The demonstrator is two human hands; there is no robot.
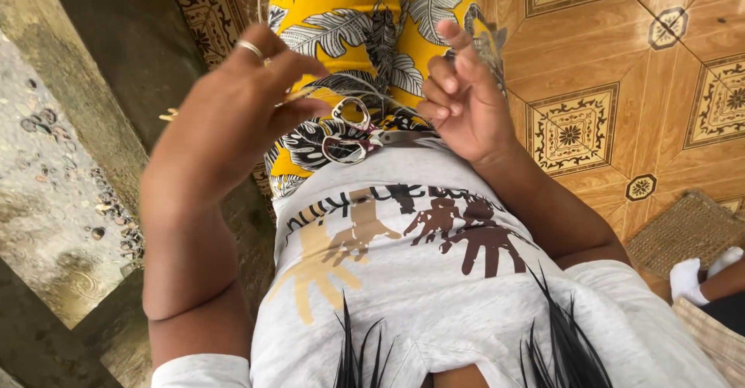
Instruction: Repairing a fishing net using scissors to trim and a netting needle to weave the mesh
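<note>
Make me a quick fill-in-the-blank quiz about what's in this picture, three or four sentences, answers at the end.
1. A pair of ____ lies on the person's lap, between the two hands.
2. The left hand wears a ____ on one finger and pinches a thin straw strand.
3. The right hand is raised with its fingers ____, gripping nothing solid.
4. The floor tiles are patterned, and a woven ____ lies at the right edge.

Answers: scissors; ring; loosely curled; mat

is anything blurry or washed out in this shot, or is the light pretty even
Head view: soft, even daylight, no glare; the left hand is slightly motion-blurred, the right hand a bit sharper; scissors on the lap read clearly; tiled floor stays crisp; edges bend from a wide lens.
</note>
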